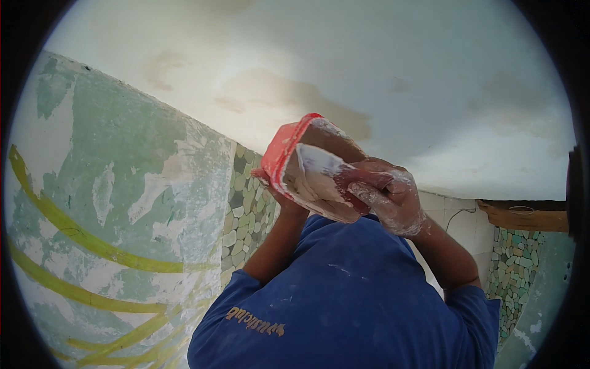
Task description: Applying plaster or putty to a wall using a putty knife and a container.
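Observation:
My left hand (279,187) grips a red plastic tub (281,149) from its left side and underneath; most of its fingers are hidden behind the tub. The tub is tilted, its rim smeared with pale filler, and wet beige-white filler (310,192) lies inside. In my closed right hand (393,197) is a putty knife (321,161) with a reddish-brown handle. Its wide blade, coated in white, reaches into the tub's opening. White smears cover the fingers and wrist of the right hand. Both hands are held up in front of my blue shirt (350,277).
A patchy green and white wall (120,147) with curved yellow-green bands (92,243) runs along the left. Pebble-patterned strips (244,209) show behind the left arm and at the right. Overhead spreads a pale surface (430,74) with brownish stains. A brown wooden ledge (522,216) juts out at the right.

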Tool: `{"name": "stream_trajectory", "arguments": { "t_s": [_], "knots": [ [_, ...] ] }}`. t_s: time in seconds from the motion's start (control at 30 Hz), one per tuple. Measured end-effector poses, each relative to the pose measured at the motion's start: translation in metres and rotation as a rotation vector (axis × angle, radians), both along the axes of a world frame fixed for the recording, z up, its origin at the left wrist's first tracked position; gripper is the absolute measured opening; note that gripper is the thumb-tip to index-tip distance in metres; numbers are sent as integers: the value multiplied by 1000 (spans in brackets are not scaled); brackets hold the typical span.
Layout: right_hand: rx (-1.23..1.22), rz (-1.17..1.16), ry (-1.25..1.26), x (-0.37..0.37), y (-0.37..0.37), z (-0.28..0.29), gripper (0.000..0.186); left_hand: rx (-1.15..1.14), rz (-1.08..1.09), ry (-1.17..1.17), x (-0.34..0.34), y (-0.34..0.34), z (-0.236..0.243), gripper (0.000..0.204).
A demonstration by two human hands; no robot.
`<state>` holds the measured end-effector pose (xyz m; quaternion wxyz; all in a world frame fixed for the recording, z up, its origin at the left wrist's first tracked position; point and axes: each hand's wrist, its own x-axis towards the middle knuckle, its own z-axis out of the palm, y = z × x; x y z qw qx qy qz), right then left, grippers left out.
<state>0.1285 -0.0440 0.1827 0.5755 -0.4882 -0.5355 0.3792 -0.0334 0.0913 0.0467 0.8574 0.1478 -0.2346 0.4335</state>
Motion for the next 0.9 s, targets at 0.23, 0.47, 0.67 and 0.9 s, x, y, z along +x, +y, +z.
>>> {"name": "stream_trajectory", "arguments": {
  "t_s": [0.23,0.47,0.67,0.9],
  "knots": [
    [-114,-82,868,13,9,-21,35,-168,300,795,23,-20,34,101],
    [15,-67,1077,40,5,-25,38,-141,217,880,24,-7,21,91],
    [-60,-173,1117,49,-6,-35,37,-258,287,717,23,-9,26,65],
    [-76,-31,1250,66,-11,-62,33,-341,106,639,28,10,8,81]
  ]
}}
